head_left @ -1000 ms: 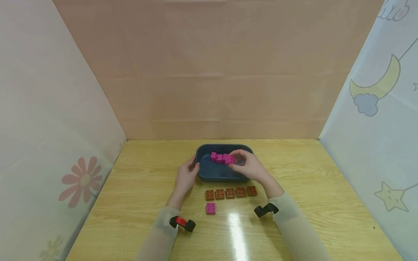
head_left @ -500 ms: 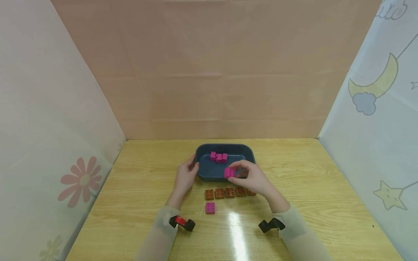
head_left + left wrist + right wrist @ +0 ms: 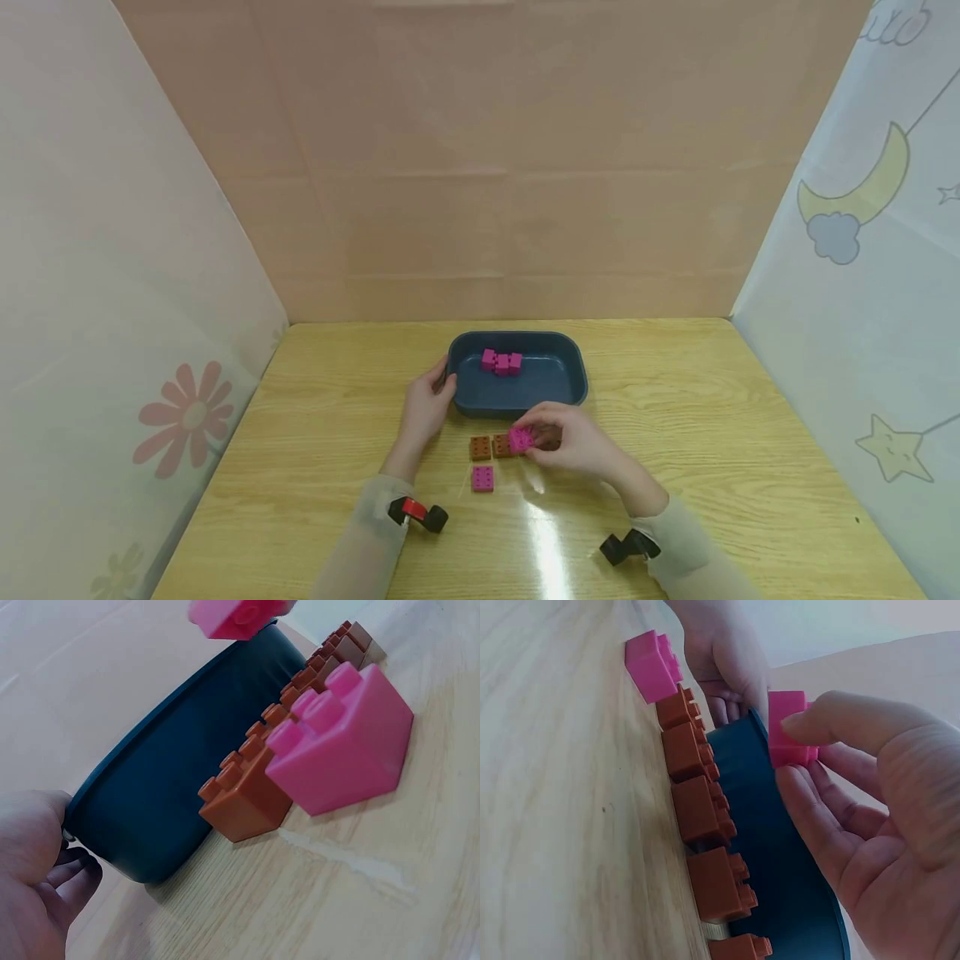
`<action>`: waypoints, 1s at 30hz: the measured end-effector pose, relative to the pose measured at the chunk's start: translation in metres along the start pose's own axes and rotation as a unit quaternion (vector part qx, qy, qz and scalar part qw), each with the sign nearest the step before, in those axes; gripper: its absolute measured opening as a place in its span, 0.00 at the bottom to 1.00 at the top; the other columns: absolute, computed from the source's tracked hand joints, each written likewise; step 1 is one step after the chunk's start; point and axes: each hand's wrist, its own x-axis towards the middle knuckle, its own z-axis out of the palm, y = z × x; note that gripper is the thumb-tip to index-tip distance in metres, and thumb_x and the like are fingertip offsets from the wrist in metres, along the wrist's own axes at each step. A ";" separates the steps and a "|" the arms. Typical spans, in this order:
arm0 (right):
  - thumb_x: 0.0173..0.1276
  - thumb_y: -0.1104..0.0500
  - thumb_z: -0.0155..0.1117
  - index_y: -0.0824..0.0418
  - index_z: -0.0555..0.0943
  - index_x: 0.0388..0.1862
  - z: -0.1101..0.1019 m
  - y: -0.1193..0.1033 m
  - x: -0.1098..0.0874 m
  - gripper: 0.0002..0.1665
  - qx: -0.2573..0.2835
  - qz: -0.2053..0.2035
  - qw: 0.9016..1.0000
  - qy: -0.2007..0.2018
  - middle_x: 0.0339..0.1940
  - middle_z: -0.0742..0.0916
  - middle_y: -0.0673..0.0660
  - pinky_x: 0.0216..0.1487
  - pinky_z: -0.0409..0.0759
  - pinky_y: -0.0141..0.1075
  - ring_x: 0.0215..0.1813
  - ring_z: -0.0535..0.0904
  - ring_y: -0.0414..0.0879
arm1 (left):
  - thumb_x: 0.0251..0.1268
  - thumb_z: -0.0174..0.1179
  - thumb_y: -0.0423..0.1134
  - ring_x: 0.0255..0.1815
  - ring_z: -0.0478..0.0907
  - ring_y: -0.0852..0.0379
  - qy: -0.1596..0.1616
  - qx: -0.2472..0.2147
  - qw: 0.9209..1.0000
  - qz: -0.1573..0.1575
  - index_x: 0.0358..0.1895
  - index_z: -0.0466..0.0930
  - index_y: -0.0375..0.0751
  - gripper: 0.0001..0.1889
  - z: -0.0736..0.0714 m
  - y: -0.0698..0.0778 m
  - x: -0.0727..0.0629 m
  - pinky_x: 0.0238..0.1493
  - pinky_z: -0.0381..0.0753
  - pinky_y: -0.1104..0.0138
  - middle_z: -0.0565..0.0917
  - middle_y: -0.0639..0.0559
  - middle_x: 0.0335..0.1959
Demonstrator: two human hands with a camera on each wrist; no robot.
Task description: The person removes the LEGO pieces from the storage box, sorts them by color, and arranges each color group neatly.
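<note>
My right hand (image 3: 573,442) pinches a pink toy building brick (image 3: 786,727) between thumb and fingers, raised above the row of brown bricks (image 3: 694,810) in front of the container. With my left hand (image 3: 429,408) I grip the left end of the dark blue container (image 3: 180,757), thumb at the rim. Several pink bricks (image 3: 502,363) lie together inside it, toward the back left. Another pink brick (image 3: 345,742) sits studs up on the table, in front of the leftmost brown brick (image 3: 247,799). In the head view my right hand and its brick hide part of the brown row.
The wooden table (image 3: 337,367) meets a plain wall (image 3: 487,208) behind the container. Printed cloths stand at the left (image 3: 112,250) and right (image 3: 862,333). A wrist camera (image 3: 630,546) sits on each sleeve.
My right hand has taken one pink brick out of the container and carried it toward me, over the brown row. My left hand keeps its place on the container.
</note>
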 end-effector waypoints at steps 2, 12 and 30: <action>0.63 0.71 0.78 0.54 0.88 0.57 0.002 0.000 -0.001 0.25 -0.005 0.005 1.000 -0.011 0.51 0.88 0.49 0.49 0.93 0.39 0.45 0.89 0.41 | 0.80 0.61 0.34 0.73 0.76 0.42 -0.002 0.000 1.000 -0.003 0.75 0.73 0.29 0.25 0.000 0.000 0.000 0.69 0.80 0.59 0.76 0.35 0.73; 0.61 0.66 0.82 0.55 0.90 0.56 0.008 -0.001 -0.004 0.23 -0.063 -0.011 0.997 -0.043 0.48 0.89 0.44 0.49 0.91 0.36 0.46 0.88 0.42 | 0.81 0.61 0.35 0.73 0.75 0.44 -0.006 0.008 1.000 -0.008 0.76 0.73 0.31 0.26 -0.001 -0.001 -0.001 0.70 0.80 0.58 0.76 0.37 0.74; 0.61 0.60 0.84 0.54 0.90 0.51 0.021 -0.006 -0.003 0.19 -0.092 0.025 0.992 -0.088 0.45 0.88 0.42 0.47 0.88 0.29 0.44 0.86 0.34 | 0.81 0.61 0.37 0.73 0.76 0.45 -0.007 0.003 1.000 -0.008 0.76 0.73 0.31 0.26 -0.001 -0.001 0.001 0.69 0.80 0.60 0.76 0.37 0.74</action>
